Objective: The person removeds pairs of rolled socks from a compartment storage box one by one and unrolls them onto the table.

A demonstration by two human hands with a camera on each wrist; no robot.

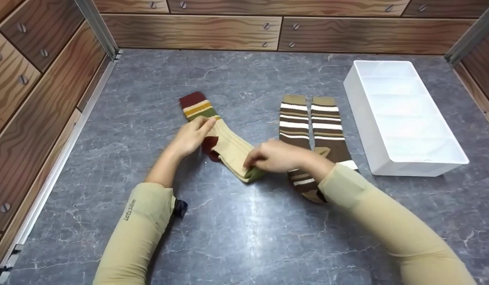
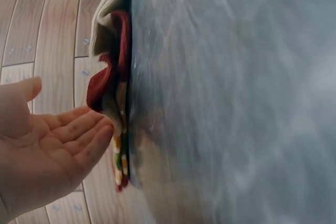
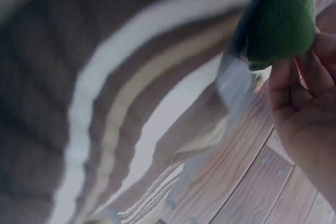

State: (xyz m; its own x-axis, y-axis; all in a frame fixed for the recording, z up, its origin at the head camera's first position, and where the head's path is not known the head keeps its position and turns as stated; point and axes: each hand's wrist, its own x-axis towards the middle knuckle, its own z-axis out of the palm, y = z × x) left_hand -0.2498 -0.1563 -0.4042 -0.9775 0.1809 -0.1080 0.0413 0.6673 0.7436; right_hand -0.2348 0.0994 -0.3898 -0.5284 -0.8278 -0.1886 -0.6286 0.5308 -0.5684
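Observation:
A pair of beige socks, one layered on the other, lies slantwise across the middle of the table. Their cuffs are striped maroon, yellow and green, the heels are maroon and the toe end is green. My left hand rests at the leg part below the stripes; in the left wrist view its fingers are extended against the socks' edge. At the other end my right hand pinches the green toe, partly covering it. Brown striped socks lie beneath and beyond my right forearm.
A white divided box with several compartments stands to the right of the brown socks. Wood-patterned panels border the grey marbled tabletop at the back and sides.

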